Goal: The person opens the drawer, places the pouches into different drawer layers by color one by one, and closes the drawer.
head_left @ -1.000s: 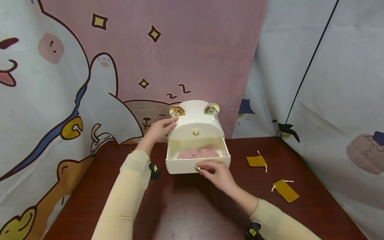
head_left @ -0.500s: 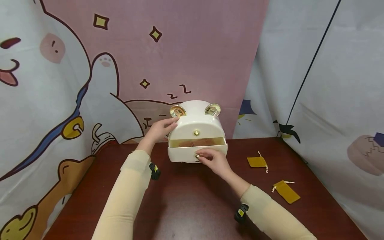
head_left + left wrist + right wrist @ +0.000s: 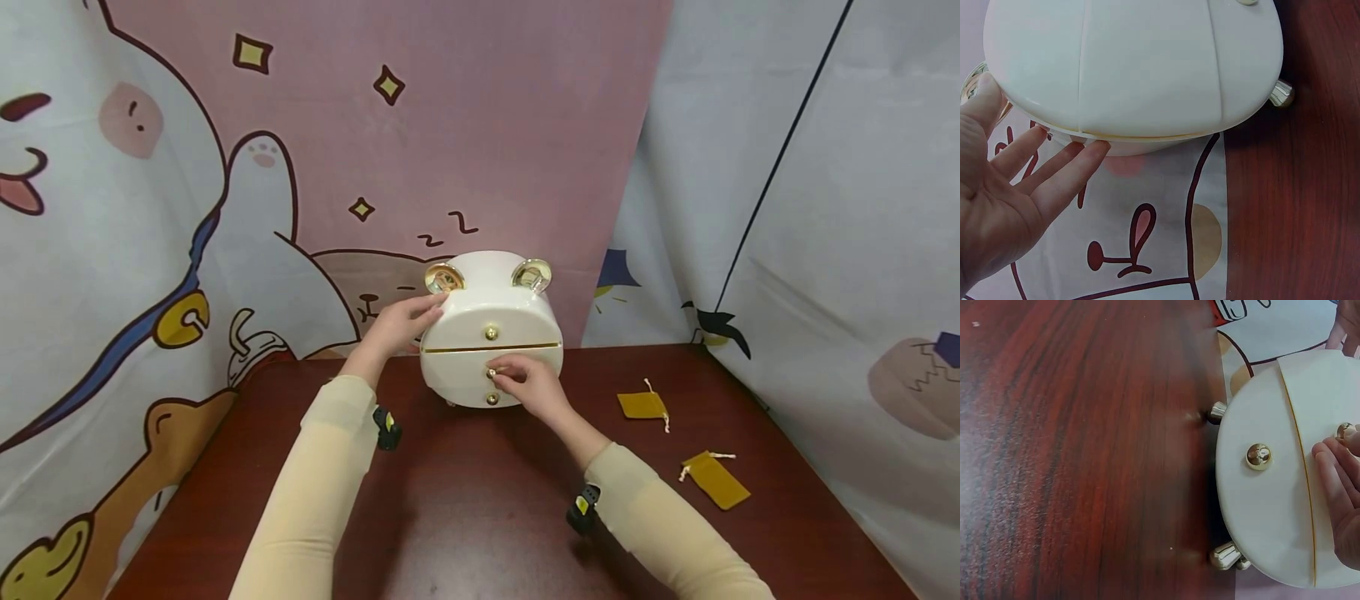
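Note:
A cream-white storage box [image 3: 498, 292] with gold ears and gold knobs stands at the table's back. Its middle drawer [image 3: 453, 369] is nearly flush; a thin dark gap runs along its top edge. My right hand [image 3: 536, 387] pinches this drawer's gold knob [image 3: 491, 374] between thumb and fingers. Below it shows the lower knob [image 3: 492, 399], also visible in the right wrist view [image 3: 1259, 456]. My left hand [image 3: 393, 327] rests against the box's upper left side, fingers fairly straight. In the left wrist view its fingertips [image 3: 1099, 149] touch the rim near the back. The drawer's contents are hidden.
Two mustard drawstring pouches [image 3: 642, 404] [image 3: 716, 480] lie on the dark red-brown table [image 3: 465, 517] to the right. A printed cartoon cloth [image 3: 480, 125] hangs close behind the box and along both sides. Short gold feet [image 3: 1225, 556] hold the box up.
My right hand has pushed the middle drawer inward from well out to nearly flush, hiding the pink pouches inside. The left hand has stayed on the box.

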Available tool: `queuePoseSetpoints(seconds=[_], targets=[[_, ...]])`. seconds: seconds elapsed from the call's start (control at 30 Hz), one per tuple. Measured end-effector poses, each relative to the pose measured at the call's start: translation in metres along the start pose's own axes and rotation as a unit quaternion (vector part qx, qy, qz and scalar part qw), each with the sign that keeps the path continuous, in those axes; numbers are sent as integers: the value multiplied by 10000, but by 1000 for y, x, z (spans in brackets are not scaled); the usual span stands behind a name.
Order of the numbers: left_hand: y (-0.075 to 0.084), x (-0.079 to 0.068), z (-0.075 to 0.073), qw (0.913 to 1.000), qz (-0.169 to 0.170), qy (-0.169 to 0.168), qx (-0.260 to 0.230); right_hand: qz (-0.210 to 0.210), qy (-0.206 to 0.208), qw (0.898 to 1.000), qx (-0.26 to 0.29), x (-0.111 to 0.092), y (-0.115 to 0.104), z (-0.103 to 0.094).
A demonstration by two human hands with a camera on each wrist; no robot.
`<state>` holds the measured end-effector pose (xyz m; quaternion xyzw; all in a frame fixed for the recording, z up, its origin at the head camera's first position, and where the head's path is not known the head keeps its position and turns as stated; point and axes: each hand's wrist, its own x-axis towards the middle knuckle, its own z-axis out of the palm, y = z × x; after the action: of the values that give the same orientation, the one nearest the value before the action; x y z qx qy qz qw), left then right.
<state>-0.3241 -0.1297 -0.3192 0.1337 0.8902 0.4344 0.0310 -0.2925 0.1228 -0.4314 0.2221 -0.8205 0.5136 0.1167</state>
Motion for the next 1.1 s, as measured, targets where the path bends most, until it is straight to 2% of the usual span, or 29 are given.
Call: queuePoseSetpoints(seconds=[0.5,0.87,1.1], targets=[[1,-2,0,10000,-13,-11,-63,46,-9,9999,111,7,7,2],[0,-2,-1,10000,-14,-24,-59,-393,237,9987,230,-7,14,1],[0,-1,0,10000,-1,-20,-36,-473,332,9983,-116,-21,25,2]])
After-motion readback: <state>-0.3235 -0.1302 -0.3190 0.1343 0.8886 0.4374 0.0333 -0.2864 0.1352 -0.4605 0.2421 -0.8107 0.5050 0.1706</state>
